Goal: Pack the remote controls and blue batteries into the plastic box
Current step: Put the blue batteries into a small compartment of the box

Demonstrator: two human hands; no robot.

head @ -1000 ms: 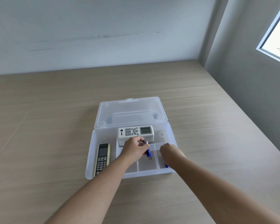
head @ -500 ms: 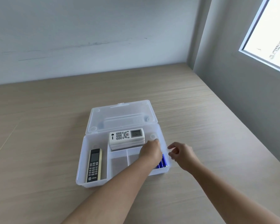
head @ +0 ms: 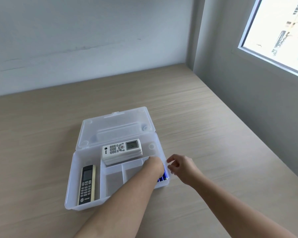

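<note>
Our left hand reaches into the plastic box over the blue batteries; we cannot tell its grip. Just beside it, our right hand hovers, fingers loosely spread, holding nothing.

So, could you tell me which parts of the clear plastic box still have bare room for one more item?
Inside the clear plastic box, two small front compartments between the black-and-cream remote and the left hand are bare. It is crowded at the right end, where blue batteries lie under that hand, and at the back by the white remote.

L hand now over right compartment w/ blue batteries, R hand withdrawn outside box
</note>
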